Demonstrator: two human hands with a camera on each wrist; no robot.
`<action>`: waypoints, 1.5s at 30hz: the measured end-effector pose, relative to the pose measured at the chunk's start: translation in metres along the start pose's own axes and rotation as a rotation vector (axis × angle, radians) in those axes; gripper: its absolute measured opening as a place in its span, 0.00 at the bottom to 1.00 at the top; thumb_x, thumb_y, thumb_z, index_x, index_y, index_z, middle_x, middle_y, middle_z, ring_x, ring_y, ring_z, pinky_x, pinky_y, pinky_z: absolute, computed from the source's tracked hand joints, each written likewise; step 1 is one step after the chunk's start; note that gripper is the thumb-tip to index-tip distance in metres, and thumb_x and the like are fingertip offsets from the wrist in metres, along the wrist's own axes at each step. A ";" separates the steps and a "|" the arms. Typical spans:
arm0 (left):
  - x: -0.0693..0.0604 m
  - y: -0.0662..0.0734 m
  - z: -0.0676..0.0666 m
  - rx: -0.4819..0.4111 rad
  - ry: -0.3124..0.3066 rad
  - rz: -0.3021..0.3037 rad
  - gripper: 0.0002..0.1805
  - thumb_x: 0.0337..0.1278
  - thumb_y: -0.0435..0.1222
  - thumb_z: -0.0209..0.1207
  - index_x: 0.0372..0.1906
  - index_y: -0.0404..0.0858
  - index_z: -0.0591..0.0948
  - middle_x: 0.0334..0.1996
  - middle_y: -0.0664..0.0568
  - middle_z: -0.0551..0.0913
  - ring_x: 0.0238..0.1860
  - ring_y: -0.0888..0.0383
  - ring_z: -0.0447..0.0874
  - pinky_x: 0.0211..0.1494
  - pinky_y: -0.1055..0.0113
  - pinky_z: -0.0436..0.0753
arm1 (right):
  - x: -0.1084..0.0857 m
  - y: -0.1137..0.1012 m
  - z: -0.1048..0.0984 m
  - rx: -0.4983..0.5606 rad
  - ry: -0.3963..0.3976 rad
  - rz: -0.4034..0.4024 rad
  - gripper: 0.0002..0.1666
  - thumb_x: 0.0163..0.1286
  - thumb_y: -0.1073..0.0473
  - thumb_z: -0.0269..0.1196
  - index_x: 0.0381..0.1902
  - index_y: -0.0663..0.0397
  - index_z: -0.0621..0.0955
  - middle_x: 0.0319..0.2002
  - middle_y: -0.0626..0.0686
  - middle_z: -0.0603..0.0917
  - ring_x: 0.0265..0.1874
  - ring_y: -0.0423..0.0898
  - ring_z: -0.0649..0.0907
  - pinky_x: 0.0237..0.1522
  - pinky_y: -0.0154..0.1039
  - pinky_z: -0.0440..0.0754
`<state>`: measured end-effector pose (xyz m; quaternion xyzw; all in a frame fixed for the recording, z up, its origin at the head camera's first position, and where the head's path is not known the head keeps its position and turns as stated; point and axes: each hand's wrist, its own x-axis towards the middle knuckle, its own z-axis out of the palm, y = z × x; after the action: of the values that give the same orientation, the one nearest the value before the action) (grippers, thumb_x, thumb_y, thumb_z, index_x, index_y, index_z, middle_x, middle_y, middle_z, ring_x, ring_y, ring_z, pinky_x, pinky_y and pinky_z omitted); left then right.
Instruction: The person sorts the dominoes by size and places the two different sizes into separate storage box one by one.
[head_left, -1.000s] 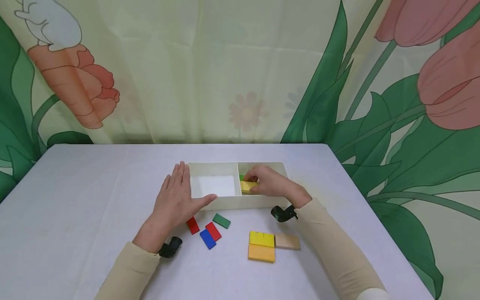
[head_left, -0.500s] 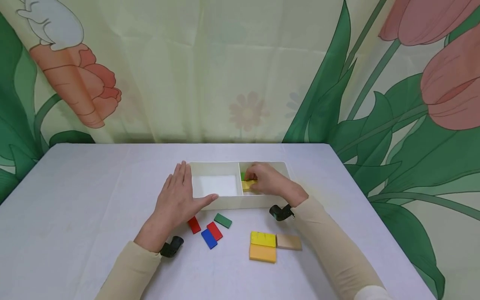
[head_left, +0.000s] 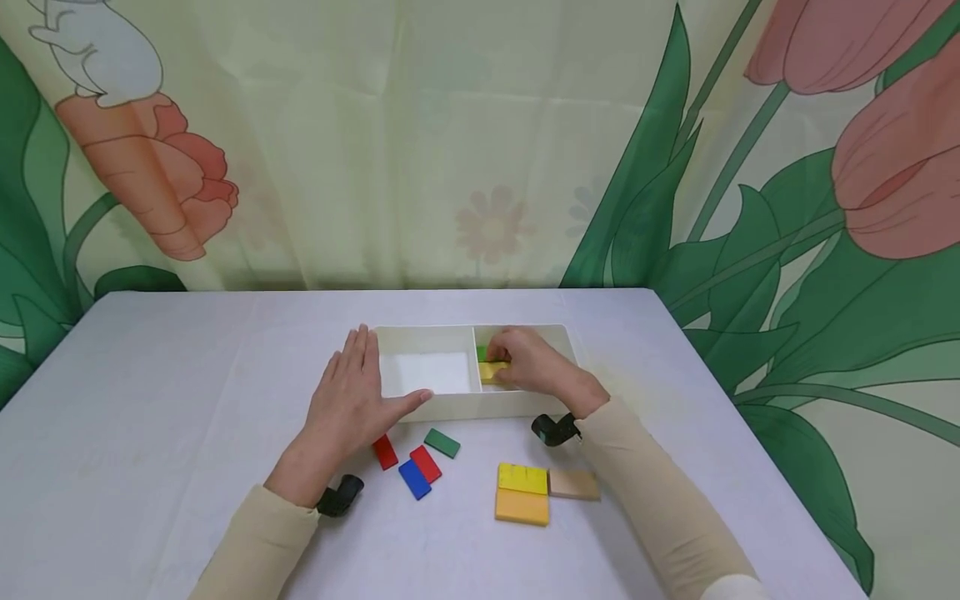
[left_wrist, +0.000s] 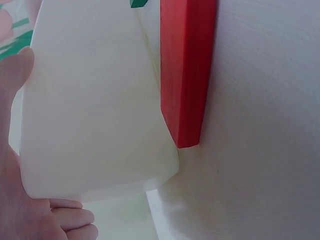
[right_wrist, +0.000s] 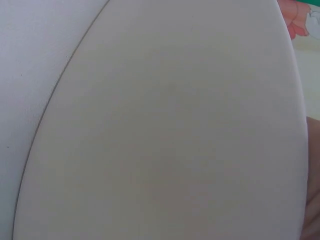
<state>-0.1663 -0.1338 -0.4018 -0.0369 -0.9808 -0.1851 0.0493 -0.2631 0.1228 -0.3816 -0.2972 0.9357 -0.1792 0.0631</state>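
Observation:
A white two-compartment box (head_left: 465, 407) stands on the table. My left hand (head_left: 348, 392) lies along its left end with straight fingers, thumb stretched over the front rim. In the left wrist view, the same hand touches the box wall (left_wrist: 95, 100). My right hand (head_left: 534, 365) reaches into the right compartment. Its thumb and curled fingers pinch a yellow block (head_left: 491, 372), partly covered by the hand. Behind that block a bright green block (head_left: 482, 353) shows. The box's outer wall (right_wrist: 165, 125) fills most of the right wrist view and hides the right fingers.
In front of the box lie two red blocks (head_left: 426, 463), a blue block (head_left: 415, 480) and a dark green block (head_left: 442, 443). Nearer the right arm are a yellow block (head_left: 522, 478), an orange-yellow block (head_left: 522, 507) and a plain wooden block (head_left: 573, 484).
My right wrist and forearm have shifted slightly left, while the fingers stay at the yellow block in the box. The left hand keeps its place.

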 end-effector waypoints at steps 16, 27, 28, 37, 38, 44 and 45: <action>-0.001 0.000 0.000 -0.010 -0.003 0.004 0.66 0.51 0.72 0.55 0.77 0.27 0.46 0.79 0.34 0.45 0.80 0.37 0.42 0.80 0.41 0.49 | -0.034 0.006 -0.015 0.219 0.087 -0.046 0.13 0.62 0.60 0.70 0.44 0.58 0.85 0.43 0.55 0.86 0.40 0.48 0.81 0.43 0.38 0.82; 0.000 -0.001 -0.001 0.002 0.001 0.003 0.66 0.52 0.72 0.55 0.77 0.26 0.46 0.79 0.33 0.45 0.79 0.36 0.43 0.79 0.41 0.49 | -0.061 0.000 -0.030 0.260 0.136 -0.034 0.16 0.64 0.59 0.69 0.48 0.58 0.83 0.46 0.56 0.85 0.44 0.47 0.80 0.48 0.48 0.85; 0.000 -0.001 -0.001 0.004 0.003 0.004 0.66 0.51 0.72 0.55 0.77 0.26 0.46 0.79 0.33 0.45 0.79 0.36 0.43 0.79 0.41 0.49 | -0.064 0.000 -0.032 0.270 0.144 -0.039 0.15 0.64 0.59 0.69 0.48 0.58 0.83 0.46 0.56 0.85 0.44 0.47 0.80 0.48 0.49 0.85; 0.000 -0.002 -0.002 -0.003 -0.006 0.002 0.66 0.52 0.72 0.55 0.77 0.26 0.46 0.79 0.33 0.44 0.79 0.36 0.42 0.80 0.41 0.49 | -0.093 -0.001 -0.032 0.283 0.210 -0.073 0.11 0.65 0.60 0.69 0.46 0.48 0.83 0.43 0.46 0.84 0.42 0.45 0.83 0.47 0.45 0.86; -0.001 -0.002 -0.002 -0.003 -0.006 -0.001 0.66 0.52 0.72 0.55 0.77 0.26 0.45 0.79 0.33 0.44 0.79 0.36 0.42 0.80 0.41 0.49 | -0.096 -0.001 -0.031 0.283 0.216 -0.080 0.11 0.65 0.60 0.69 0.45 0.47 0.83 0.43 0.46 0.84 0.42 0.44 0.83 0.47 0.44 0.86; 0.000 -0.002 -0.002 -0.015 -0.003 0.006 0.66 0.52 0.72 0.54 0.77 0.26 0.45 0.79 0.33 0.44 0.79 0.36 0.41 0.80 0.40 0.48 | -0.115 0.001 -0.029 0.302 0.235 -0.098 0.11 0.65 0.62 0.68 0.44 0.47 0.83 0.43 0.50 0.84 0.42 0.41 0.82 0.46 0.42 0.86; 0.000 -0.002 -0.001 -0.017 -0.002 0.009 0.66 0.52 0.72 0.54 0.77 0.26 0.46 0.79 0.33 0.44 0.79 0.36 0.41 0.80 0.40 0.48 | -0.118 0.002 -0.029 0.305 0.232 -0.092 0.11 0.65 0.63 0.68 0.45 0.48 0.83 0.43 0.51 0.84 0.42 0.41 0.82 0.46 0.41 0.86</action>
<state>-0.1665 -0.1358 -0.4010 -0.0418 -0.9791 -0.1932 0.0488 -0.1743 0.2009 -0.3543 -0.3041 0.8840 -0.3549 -0.0091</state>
